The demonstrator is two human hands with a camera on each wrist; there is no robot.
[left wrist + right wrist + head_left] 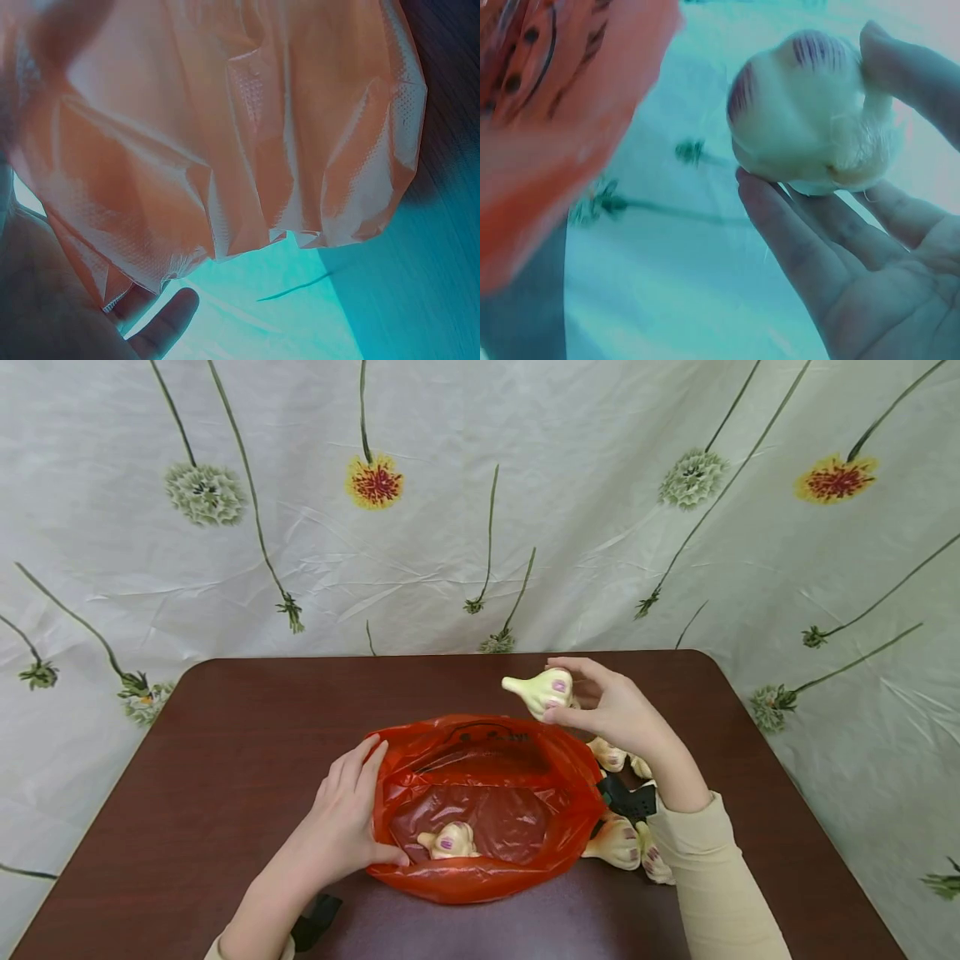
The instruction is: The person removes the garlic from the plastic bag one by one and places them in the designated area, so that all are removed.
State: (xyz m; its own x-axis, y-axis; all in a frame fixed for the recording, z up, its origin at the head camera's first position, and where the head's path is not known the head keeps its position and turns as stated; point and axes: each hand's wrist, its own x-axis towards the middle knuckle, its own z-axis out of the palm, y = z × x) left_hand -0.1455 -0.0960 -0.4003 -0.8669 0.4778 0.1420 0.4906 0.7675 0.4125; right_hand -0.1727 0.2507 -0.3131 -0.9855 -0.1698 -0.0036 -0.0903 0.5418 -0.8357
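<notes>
A red plastic bag (487, 885) stands on the table with its mouth spread toward me. At its left side my left hand (345, 810) holds the rim, thumb at the front and fingers farther back. Inside the bag lies one garlic bulb (452, 841). My right hand (611, 706) pinches another garlic bulb (802, 112) between thumb and fingers, above the bag's back right edge, stem pointing left. In the left wrist view, the bag's crumpled side (247, 150) hides part of the left fingers.
Several more garlic bulbs (618, 845) lie right of the bag, partly hidden by the right forearm and its black wrist strap (630, 797). The dark brown table (247, 735) ends at the back against a white flowered cloth (585, 527).
</notes>
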